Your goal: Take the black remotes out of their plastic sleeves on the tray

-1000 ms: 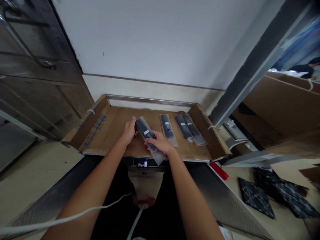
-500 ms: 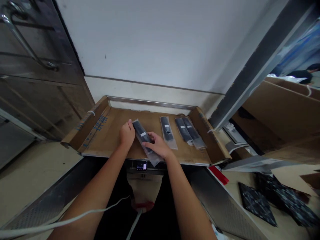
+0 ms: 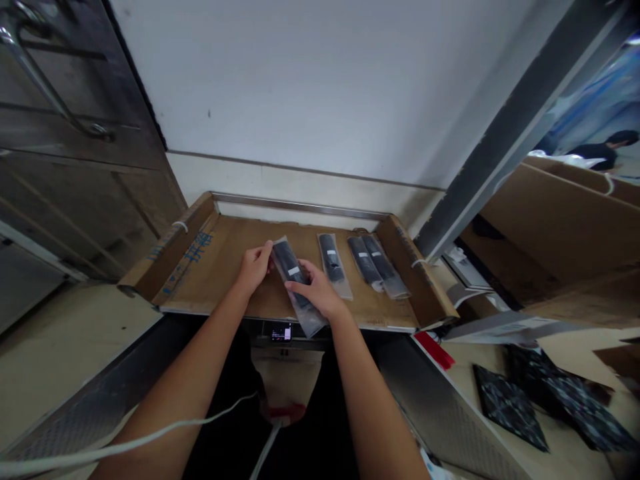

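Right hand [image 3: 316, 291]: closed around the near part of the packet, thumb laid across the top, fingers along its right side
Left hand [image 3: 254, 270]: thumb and forefinger appear to pinch the far left corner; the other fingers are curled and partly hidden
Held packet [image 3: 286, 255]: a dark, long item in a see-through sleeve with a small white label, slanting from far left to near right; its loose sleeve end hangs over the near edge; whether its underside touches cardboard, I cannot tell
Good handling: best, I judge, to keep the right hand as a light, steady support while the left works the corner, since the thin sleeve looks likely to crease or slip
Surface: lined with brown cardboard [image 3: 225, 257], folded up at left and right, blue writing at the left
Other packets: one lone packet [image 3: 331, 257] just right of the hands, then an overlapping pair [image 3: 373, 265] near the right fold
Room: large cardboard box [image 3: 575, 233] at right, pale wall [image 3: 325, 87] behind, metal door [image 3: 80, 167] at left, a person [image 3: 595, 153] far right
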The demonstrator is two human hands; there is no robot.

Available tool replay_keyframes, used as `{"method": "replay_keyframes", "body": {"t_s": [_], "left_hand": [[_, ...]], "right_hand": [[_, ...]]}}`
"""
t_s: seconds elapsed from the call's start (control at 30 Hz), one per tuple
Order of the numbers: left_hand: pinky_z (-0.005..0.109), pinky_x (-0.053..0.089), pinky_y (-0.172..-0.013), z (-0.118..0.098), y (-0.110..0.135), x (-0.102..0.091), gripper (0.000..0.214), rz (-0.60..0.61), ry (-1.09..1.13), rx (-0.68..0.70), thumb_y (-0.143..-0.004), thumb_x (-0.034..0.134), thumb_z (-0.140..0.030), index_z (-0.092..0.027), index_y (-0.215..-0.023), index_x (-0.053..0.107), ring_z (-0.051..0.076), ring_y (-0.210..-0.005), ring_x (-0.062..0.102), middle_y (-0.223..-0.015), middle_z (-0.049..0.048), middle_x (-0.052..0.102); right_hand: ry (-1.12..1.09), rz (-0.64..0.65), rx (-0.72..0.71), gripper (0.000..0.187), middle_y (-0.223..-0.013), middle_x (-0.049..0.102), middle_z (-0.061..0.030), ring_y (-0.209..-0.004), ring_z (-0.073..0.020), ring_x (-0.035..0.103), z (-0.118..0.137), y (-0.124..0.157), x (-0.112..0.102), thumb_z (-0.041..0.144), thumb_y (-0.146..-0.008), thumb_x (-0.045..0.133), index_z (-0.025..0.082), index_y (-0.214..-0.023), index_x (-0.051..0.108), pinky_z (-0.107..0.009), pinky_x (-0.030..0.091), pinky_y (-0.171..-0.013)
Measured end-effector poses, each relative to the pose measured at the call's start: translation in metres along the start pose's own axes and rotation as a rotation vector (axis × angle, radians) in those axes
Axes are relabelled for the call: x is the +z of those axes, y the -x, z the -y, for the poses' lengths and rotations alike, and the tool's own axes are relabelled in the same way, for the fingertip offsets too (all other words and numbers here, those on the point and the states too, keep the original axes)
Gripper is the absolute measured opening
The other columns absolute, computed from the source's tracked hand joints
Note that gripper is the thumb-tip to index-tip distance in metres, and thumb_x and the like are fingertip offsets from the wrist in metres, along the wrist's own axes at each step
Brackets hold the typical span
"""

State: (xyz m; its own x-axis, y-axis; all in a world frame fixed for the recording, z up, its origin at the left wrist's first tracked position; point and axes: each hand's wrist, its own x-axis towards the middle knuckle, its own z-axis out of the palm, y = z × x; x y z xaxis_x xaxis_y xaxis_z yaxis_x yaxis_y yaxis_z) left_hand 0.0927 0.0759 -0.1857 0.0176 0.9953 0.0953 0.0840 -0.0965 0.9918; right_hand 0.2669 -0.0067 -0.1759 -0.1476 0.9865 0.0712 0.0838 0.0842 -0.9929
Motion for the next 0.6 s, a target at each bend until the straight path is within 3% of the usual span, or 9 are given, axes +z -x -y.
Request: {"method": "replay_keyframes", "body": {"t_s": [0.17,0.4,0.6], "left_hand": [[0.022,0.027,-0.039,0.0004,0.0001,0.0001,0.056,0.020,0.092,-0.015,-0.088,0.048,-0.066,-0.017,-0.061,0.051,0.009,-0.042,0.042,-0.053,0.0014,0.051],[0.023,0.028,-0.041,0.0063,-0.0030,-0.0007,0.052,-0.017,0.088,0.034,-0.085,0.054,-0.066,-0.019,-0.063,0.048,0.009,-0.042,0.039,-0.051,-0.0026,0.041],[0.025,0.027,-0.049,0.0091,-0.0042,-0.0017,0.049,-0.088,-0.026,0.100,-0.089,0.049,-0.060,-0.019,-0.062,0.048,0.011,-0.049,0.037,-0.053,-0.0025,0.038]], "right_hand": [[-0.087,-0.001,0.022,0.059,-0.111,0.068,-0.0020,-0.097,-0.0177,0.064,0.0015,0.0005,-0.0019,0.034,-0.075,0.075,0.026,-0.131,0.056,-0.030,0.053,-0.085],[-0.031,0.047,-0.058,0.055,-0.119,0.068,-0.0027,-0.107,-0.0180,0.062,-0.0014,-0.0004,0.0003,0.030,-0.076,0.075,0.024,-0.129,0.060,-0.034,0.047,-0.099],[-0.034,0.041,-0.020,0.055,-0.122,0.067,-0.0057,-0.111,-0.0187,0.063,-0.0032,-0.0002,0.0015,0.032,-0.076,0.076,0.022,-0.128,0.059,-0.035,0.047,-0.100]]}}
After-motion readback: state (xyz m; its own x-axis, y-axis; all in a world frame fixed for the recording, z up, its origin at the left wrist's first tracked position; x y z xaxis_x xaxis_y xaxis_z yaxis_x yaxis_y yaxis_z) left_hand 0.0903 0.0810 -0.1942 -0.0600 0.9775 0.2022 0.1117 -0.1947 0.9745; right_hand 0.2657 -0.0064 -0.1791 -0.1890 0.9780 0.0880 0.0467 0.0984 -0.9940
